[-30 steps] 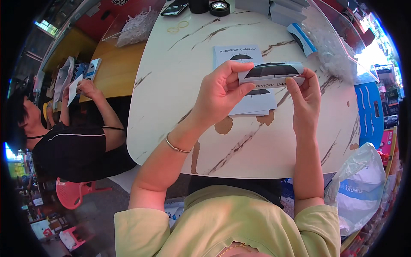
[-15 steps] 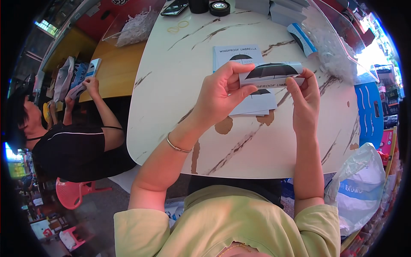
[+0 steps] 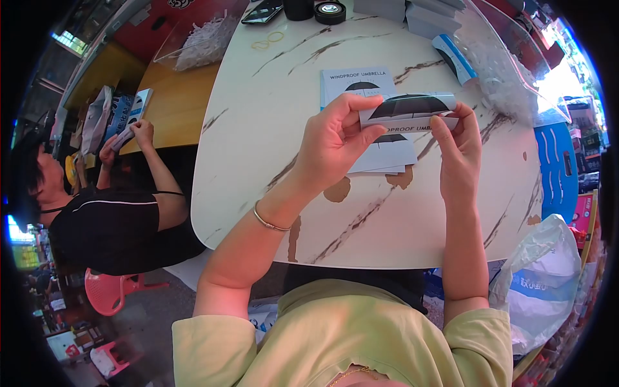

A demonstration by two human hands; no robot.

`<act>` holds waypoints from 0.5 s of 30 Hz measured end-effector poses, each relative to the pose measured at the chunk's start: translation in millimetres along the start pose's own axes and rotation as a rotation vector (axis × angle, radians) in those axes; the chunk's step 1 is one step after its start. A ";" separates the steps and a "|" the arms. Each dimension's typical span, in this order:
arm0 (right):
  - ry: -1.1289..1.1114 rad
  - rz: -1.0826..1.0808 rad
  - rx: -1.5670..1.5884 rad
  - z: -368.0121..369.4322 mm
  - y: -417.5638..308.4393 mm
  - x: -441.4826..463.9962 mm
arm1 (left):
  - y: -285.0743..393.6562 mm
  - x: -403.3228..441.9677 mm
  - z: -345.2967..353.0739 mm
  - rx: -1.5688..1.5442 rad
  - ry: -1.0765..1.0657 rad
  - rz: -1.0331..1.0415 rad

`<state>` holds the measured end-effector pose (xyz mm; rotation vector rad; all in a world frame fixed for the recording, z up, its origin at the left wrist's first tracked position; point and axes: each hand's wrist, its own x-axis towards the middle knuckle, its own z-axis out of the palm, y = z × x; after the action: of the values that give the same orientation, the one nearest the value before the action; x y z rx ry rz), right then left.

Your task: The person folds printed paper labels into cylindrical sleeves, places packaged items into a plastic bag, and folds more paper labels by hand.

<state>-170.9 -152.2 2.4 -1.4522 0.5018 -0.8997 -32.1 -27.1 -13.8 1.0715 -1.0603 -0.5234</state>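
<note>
Between my two hands, above the table, is a curled printed umbrella leaflet (image 3: 412, 108), with a black umbrella picture and part of the lettering showing. My left hand (image 3: 332, 138) pinches its left end between thumb and fingers. At the other end, my right hand (image 3: 461, 142) grips the leaflet, thumb in front and fingers behind. Flat leaflets (image 3: 356, 76) headed "WINDPROOF UMBRELLA" lie on the table beneath, partly covered by my hands and the held leaflet. A rolled blue-and-white leaflet (image 3: 455, 60) rests beyond my right hand.
On the marble-patterned table (image 3: 258, 142) are yellow rubber bands (image 3: 267, 40), a phone (image 3: 263, 11) and a round black object (image 3: 330, 12). A clear bin of plastic pieces (image 3: 493, 77) stands right. A co-worker (image 3: 109, 226) holds a paper at left. A white bag (image 3: 541, 284) sits lower right.
My hands and the curled leaflet stay almost in place, with only a tiny shift. At left, the co-worker's hands have moved slightly along their paper.
</note>
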 end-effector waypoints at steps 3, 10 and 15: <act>0.001 -0.001 0.003 -0.5 1.0 0.0 | -0.5 -0.2 -0.5 0.015 -0.005 -0.003; 0.003 -0.002 -0.006 0.2 0.1 -0.3 | -1.8 -0.3 0.5 -0.010 -0.009 -0.001; 0.002 0.006 -0.012 0.5 -0.8 -0.1 | -1.6 -0.3 -0.5 0.004 -0.014 -0.016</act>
<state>-170.7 -151.7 3.2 -1.4607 0.5133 -0.8947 -31.5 -27.4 -15.4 1.0821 -1.0661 -0.5419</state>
